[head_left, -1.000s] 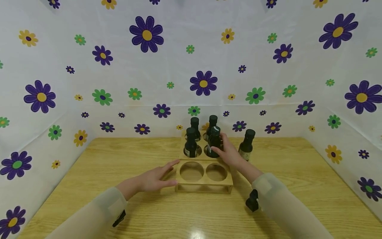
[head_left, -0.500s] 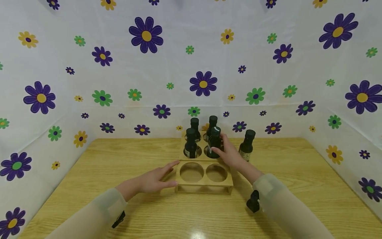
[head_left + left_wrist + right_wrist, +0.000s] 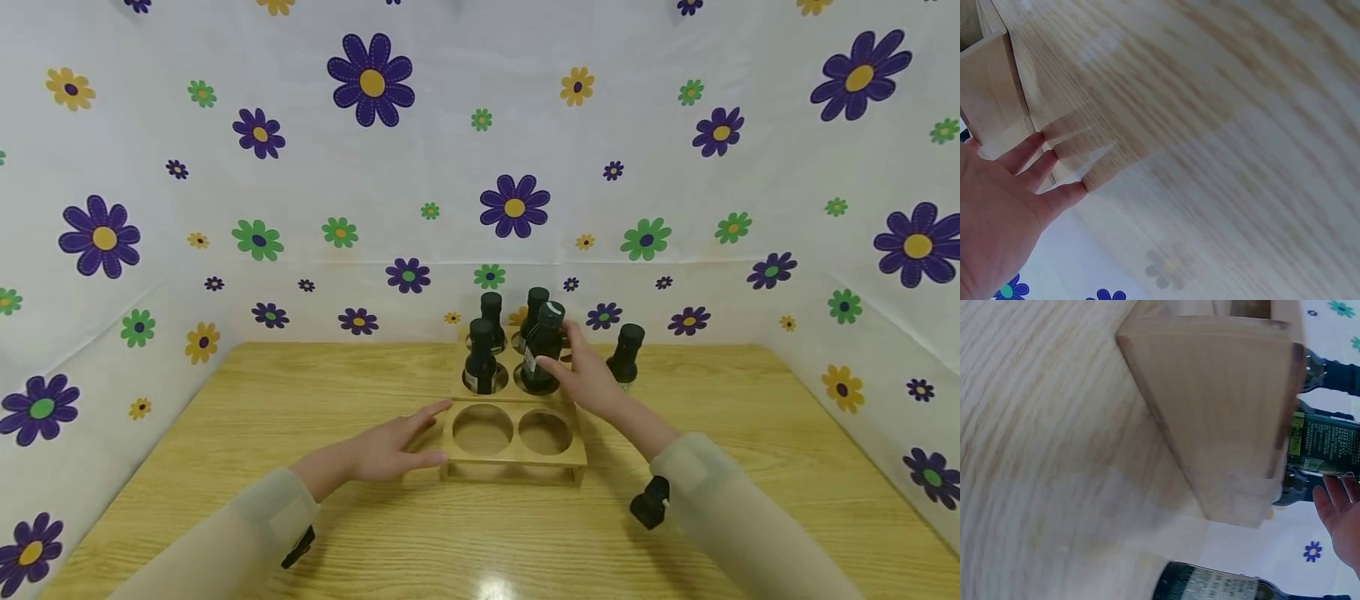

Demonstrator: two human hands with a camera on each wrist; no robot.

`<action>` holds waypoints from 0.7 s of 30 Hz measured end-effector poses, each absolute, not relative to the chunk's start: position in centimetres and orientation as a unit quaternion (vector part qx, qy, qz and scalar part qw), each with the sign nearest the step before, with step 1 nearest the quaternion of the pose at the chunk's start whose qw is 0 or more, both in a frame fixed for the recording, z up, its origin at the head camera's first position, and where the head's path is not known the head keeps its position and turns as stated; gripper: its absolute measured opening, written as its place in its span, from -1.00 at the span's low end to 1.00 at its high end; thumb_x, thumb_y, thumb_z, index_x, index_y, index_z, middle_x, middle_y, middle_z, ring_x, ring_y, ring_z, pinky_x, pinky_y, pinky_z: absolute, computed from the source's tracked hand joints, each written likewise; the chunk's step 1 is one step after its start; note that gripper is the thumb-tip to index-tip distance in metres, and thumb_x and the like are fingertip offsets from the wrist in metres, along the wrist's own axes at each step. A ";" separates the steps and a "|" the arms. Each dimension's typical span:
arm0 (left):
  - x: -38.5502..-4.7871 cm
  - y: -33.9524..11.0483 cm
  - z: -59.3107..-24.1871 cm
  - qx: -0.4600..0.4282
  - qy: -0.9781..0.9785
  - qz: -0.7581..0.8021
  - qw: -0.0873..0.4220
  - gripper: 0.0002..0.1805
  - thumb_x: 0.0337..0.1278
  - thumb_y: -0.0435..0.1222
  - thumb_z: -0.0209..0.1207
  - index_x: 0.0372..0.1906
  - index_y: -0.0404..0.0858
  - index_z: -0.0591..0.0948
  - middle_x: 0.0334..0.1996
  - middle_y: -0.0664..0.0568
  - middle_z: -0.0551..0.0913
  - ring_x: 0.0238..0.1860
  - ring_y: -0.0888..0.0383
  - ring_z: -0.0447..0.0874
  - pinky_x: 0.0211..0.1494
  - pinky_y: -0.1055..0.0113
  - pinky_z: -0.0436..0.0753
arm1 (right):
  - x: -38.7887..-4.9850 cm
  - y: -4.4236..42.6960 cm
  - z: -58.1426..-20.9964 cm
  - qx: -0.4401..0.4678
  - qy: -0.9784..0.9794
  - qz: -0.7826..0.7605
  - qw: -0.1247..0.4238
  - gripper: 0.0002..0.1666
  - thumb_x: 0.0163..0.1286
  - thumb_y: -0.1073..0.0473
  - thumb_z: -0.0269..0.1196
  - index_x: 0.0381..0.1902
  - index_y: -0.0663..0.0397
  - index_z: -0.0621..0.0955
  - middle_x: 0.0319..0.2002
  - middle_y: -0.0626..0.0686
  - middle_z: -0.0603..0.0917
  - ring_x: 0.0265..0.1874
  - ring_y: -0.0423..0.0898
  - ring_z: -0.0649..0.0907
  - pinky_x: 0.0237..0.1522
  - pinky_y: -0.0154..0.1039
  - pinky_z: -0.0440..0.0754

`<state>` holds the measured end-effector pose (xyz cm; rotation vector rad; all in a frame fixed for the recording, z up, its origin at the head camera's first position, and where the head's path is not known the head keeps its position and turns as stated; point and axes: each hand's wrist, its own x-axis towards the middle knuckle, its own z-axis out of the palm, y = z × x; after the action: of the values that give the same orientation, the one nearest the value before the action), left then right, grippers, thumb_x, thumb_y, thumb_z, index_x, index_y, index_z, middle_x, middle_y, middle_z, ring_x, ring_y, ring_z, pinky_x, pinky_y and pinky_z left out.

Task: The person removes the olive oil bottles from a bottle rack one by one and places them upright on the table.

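Note:
A stepped wooden bottle rack (image 3: 513, 459) stands on the table, with two open round holes in its lower front step. My right hand (image 3: 594, 382) grips a dark bottle (image 3: 543, 350) with a black cap over the right front hole of the upper step. Its label (image 3: 1325, 445) shows in the right wrist view, and the bottle sits partly raised and slightly tilted. My left hand (image 3: 386, 450) has its fingers spread, with fingertips touching the rack's left side. The left wrist view shows the hand (image 3: 1000, 212) beside the wooden rack wall (image 3: 1000, 87).
Three more dark bottles stand in the upper step, including a left front bottle (image 3: 481, 358). Another bottle (image 3: 624, 357) stands on the table right of the rack, partly behind my right hand. A flower-patterned cloth (image 3: 420, 175) hangs behind and at both sides of the table.
My right hand has moved slightly up and to the right, raising the gripped bottle a little in its hole. My left hand stays at the rack's side.

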<state>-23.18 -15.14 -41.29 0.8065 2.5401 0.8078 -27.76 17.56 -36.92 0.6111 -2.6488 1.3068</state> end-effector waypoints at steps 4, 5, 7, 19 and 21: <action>-23.1 -15.1 -41.2 0.290 0.895 0.289 0.177 -0.13 0.29 0.24 0.01 0.55 0.20 -0.11 0.43 -0.21 0.20 0.42 -0.07 0.17 0.40 -0.11 0.14 | -26.8 17.9 -35.9 0.202 -0.882 0.421 0.060 -0.18 0.49 0.05 0.15 0.45 0.28 0.03 0.27 0.36 0.35 0.18 0.25 0.44 0.13 0.11 0.49; -23.1 -15.1 -41.1 0.290 0.895 0.290 0.177 -0.14 0.29 0.24 0.01 0.55 0.20 -0.11 0.43 -0.22 0.20 0.42 -0.07 0.17 0.40 -0.11 0.14 | -26.6 18.0 -35.6 0.201 -0.884 0.417 0.061 -0.18 0.49 0.04 0.15 0.45 0.28 0.03 0.27 0.37 0.34 0.17 0.26 0.45 0.12 0.11 0.50; -23.1 -15.1 -41.1 0.292 0.894 0.291 0.179 -0.14 0.30 0.23 0.01 0.56 0.20 -0.11 0.43 -0.22 0.20 0.42 -0.06 0.16 0.40 -0.11 0.14 | -26.1 18.3 -35.2 0.199 -0.888 0.410 0.066 -0.16 0.49 0.03 0.15 0.46 0.31 0.02 0.28 0.39 0.33 0.15 0.28 0.46 0.09 0.13 0.51; -23.2 -15.1 -41.3 0.292 0.895 0.287 0.178 -0.14 0.30 0.23 0.01 0.55 0.21 -0.12 0.43 -0.20 0.21 0.42 -0.04 0.18 0.39 -0.10 0.18 | -24.7 20.4 -33.8 0.207 -0.884 0.408 0.096 -0.18 0.47 0.16 0.18 0.42 0.46 0.02 0.23 0.46 0.35 0.15 0.31 0.43 0.11 0.18 0.48; -23.2 -15.1 -41.3 0.290 0.895 0.287 0.179 -0.14 0.30 0.24 0.01 0.55 0.23 -0.12 0.43 -0.20 0.21 0.42 -0.04 0.18 0.39 -0.10 0.17 | -24.5 20.8 -33.7 0.208 -0.879 0.417 0.098 -0.22 0.46 0.18 0.19 0.40 0.43 0.07 0.17 0.42 0.40 0.12 0.28 0.45 0.09 0.17 0.50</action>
<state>-23.18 -15.13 -41.30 0.8203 2.5314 0.8129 -24.55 20.78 -33.70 0.6147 -2.6028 1.2352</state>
